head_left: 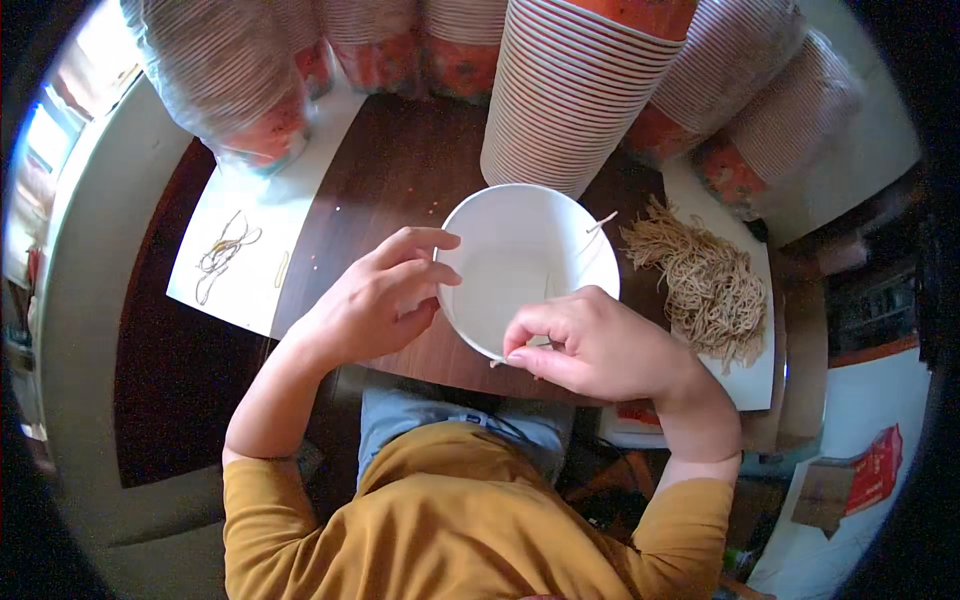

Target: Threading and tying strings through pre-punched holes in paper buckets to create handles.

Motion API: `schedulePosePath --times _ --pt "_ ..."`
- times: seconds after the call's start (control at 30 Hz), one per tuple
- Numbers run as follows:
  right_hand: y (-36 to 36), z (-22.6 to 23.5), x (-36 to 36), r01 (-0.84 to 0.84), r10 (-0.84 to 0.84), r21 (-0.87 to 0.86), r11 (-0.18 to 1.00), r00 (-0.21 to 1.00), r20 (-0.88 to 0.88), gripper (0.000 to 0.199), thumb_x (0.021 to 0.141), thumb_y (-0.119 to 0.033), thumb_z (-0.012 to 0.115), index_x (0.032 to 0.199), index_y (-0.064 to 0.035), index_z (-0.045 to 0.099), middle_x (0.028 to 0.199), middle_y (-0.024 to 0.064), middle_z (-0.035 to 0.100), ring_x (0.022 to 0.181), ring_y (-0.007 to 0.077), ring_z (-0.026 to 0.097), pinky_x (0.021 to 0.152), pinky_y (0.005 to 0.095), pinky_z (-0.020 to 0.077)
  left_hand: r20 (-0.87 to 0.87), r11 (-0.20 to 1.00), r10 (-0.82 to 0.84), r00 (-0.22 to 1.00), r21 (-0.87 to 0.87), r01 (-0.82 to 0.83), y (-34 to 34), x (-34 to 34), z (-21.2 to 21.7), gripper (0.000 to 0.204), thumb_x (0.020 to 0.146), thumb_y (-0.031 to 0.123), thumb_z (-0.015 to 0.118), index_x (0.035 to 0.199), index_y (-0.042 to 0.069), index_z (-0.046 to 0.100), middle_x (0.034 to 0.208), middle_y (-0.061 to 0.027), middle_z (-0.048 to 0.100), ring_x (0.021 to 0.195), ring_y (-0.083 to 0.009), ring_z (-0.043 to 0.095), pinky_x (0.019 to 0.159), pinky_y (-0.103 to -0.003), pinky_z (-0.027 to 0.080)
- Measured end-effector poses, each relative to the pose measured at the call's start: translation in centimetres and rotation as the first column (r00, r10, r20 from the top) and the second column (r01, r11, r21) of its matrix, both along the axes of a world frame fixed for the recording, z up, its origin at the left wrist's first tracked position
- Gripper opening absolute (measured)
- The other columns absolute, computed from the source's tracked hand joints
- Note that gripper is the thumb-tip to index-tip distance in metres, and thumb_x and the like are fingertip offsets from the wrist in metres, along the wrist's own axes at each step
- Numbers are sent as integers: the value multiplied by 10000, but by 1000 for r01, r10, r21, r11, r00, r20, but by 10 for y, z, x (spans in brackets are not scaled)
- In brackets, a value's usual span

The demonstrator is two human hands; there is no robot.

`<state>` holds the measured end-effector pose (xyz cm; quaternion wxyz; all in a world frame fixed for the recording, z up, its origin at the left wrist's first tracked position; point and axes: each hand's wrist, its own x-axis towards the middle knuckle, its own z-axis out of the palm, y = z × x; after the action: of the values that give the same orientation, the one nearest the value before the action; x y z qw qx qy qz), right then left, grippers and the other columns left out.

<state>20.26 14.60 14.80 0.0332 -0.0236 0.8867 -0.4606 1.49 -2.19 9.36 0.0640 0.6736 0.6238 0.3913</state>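
A white paper bucket [530, 215] stands on the dark brown tabletop, its open mouth toward me. My left hand [385, 290] is at the bucket's left rim with fingers apart, the fingertips just over the edge. At the near rim my right hand [590, 345] is closed in a pinch, thumb against forefinger. A short pale string end [498, 362] shows beside that pinch. Another string [602, 222] end sticks out at the bucket's right rim. How the string runs inside is mostly hidden by the right hand.
Behind the bucket rises a tall stack of nested buckets [575, 110]. Plastic-wrapped stacks [225, 80] line the back. A heap of beige strings [710, 285] lies on a white board at right. Some loose loops of string [225, 250] lie on a white board at left.
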Motion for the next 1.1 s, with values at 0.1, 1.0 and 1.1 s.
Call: schedulePosePath --times 0.1,1.0,1.1 --pt "11 -5 -12 115 -112 -28 993 991 75 105 838 -106 639 884 -12 647 673 58 601 588 97 526 565 259 441 11 999 -37 999 -39 37 4 -4 0 412 681 -75 653 1066 69 617 1250 -132 514 914 -253 602 754 -350 540" --pt "4 -11 -41 147 -155 56 987 974 168 104 840 -101 653 853 2 655 722 -20 561 663 54 492 594 234 411 294 862 314 903 309 -401 -10 59 -49 287 752 25 731 1012 28 610 907 -108 625 669 -189 614 580 -297 520" --pt "7 -13 -43 183 -194 62 981 944 267 92 836 -87 658 852 4 655 749 -18 565 669 49 484 605 225 406 333 869 303 893 288 -402 -4 58 -55 293 752 28 719 1021 35 606 901 -119 624 667 -216 617 581 -310 519"
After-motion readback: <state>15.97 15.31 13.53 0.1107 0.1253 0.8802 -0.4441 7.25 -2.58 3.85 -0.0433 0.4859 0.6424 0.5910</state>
